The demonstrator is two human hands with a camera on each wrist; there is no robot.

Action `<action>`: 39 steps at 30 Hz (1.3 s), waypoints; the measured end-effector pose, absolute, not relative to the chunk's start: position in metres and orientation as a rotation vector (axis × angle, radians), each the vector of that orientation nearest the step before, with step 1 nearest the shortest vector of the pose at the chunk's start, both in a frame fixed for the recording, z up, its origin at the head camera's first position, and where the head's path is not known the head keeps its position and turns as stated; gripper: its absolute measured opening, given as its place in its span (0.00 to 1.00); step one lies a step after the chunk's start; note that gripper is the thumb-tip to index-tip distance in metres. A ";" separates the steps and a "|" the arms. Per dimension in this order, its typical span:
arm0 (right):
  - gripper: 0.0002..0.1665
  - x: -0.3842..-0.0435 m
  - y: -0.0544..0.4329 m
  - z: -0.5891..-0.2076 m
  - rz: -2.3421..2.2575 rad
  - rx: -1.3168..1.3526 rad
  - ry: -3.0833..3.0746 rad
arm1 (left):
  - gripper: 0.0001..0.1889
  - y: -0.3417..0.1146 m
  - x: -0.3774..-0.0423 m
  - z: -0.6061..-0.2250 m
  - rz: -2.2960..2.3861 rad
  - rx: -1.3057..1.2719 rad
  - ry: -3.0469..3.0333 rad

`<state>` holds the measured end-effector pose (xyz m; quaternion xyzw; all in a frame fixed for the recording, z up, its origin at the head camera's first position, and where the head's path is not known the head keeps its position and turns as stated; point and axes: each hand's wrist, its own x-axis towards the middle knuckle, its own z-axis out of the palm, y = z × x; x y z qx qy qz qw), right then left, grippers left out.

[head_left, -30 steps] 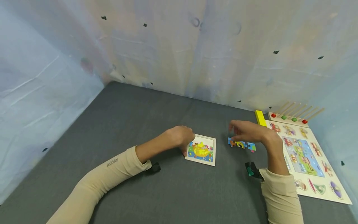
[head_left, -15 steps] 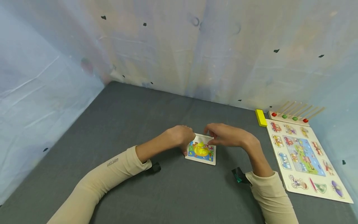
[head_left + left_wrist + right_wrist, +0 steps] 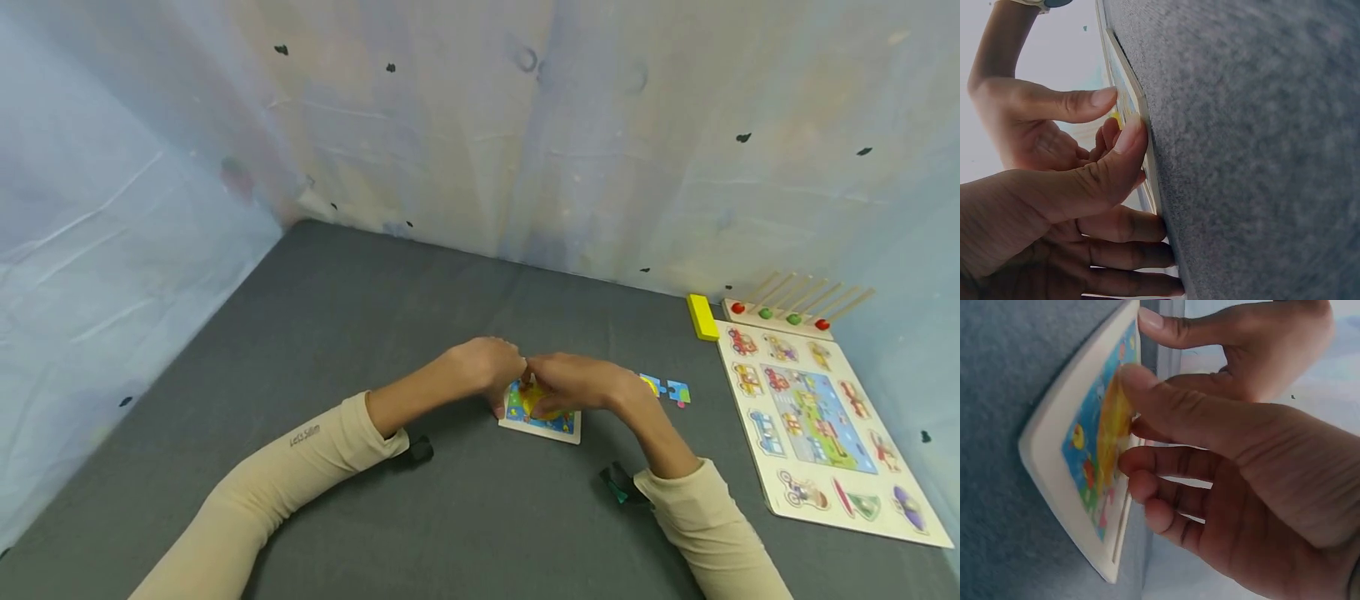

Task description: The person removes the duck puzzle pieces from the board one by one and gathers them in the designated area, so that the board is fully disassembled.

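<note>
A small square jigsaw puzzle in a pale wooden tray [image 3: 543,431] lies on the dark table; a yellow duck on blue shows on it. My left hand [image 3: 480,367] grips the tray's left side, thumb at the near edge, as the left wrist view also shows. Over the tray's upper part is my right hand [image 3: 573,382], fingers curled and thumb low over the duck picture [image 3: 1110,431]. A bit of yellow [image 3: 1116,116] shows between its thumb and fingers in the left wrist view; the puzzle piece it pinches is mostly hidden.
Loose puzzle pieces [image 3: 678,393] lie right of the tray, partly behind my right wrist. Farther right is a large picture board [image 3: 765,492] with vehicle shapes. Behind it stand a yellow block [image 3: 702,317] and a peg rack [image 3: 780,319] with red and green beads.
My right hand has moved left from the loose pieces to the tray and lowered over it. The left hand keeps its place on the tray's left side.
</note>
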<state>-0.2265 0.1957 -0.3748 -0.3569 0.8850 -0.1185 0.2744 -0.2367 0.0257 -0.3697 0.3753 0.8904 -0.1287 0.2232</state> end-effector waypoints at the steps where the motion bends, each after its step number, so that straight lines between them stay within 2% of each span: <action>1: 0.26 -0.226 0.195 -0.376 -0.314 -0.966 2.381 | 0.32 0.026 -0.236 -0.370 -0.354 1.036 2.460; 8: 0.22 -0.227 0.192 -0.381 -0.366 -0.968 2.358 | 0.33 0.025 -0.236 -0.370 -0.327 1.032 2.466; 18: 0.25 -0.223 0.191 -0.380 -0.304 -0.871 2.451 | 0.35 0.027 -0.234 -0.370 -0.328 1.034 2.459; 27: 0.27 -0.227 0.191 -0.380 -0.318 -0.920 2.464 | 0.32 0.025 -0.238 -0.369 -0.343 1.041 2.463; 32: 0.22 -0.229 0.191 -0.379 -0.401 -1.011 2.456 | 0.32 0.025 -0.238 -0.368 -0.345 1.037 2.468; 39: 0.09 -0.229 0.195 -0.375 -0.590 -1.115 2.390 | 0.34 0.025 -0.238 -0.367 -0.343 1.038 2.433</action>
